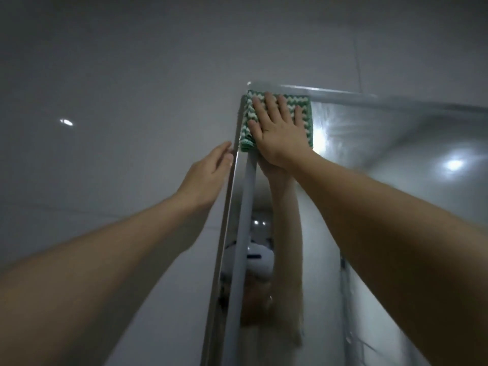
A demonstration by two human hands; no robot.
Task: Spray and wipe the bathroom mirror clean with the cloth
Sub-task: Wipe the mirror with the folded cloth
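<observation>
The bathroom mirror [383,159] fills the right half of the head view, its metal frame running up the middle. A green and white zigzag cloth [303,107] lies flat against the mirror's top left corner. My right hand [277,130] presses on the cloth with straight, spread fingers. My left hand [208,175] rests with straight fingers against the outer left edge of the frame [229,207], beside the wall. No spray bottle is in view.
A grey tiled wall [105,101] lies left of and above the mirror, with a small light glint. The glass reflects my raised arm, a white headset, and ceiling lights [453,165].
</observation>
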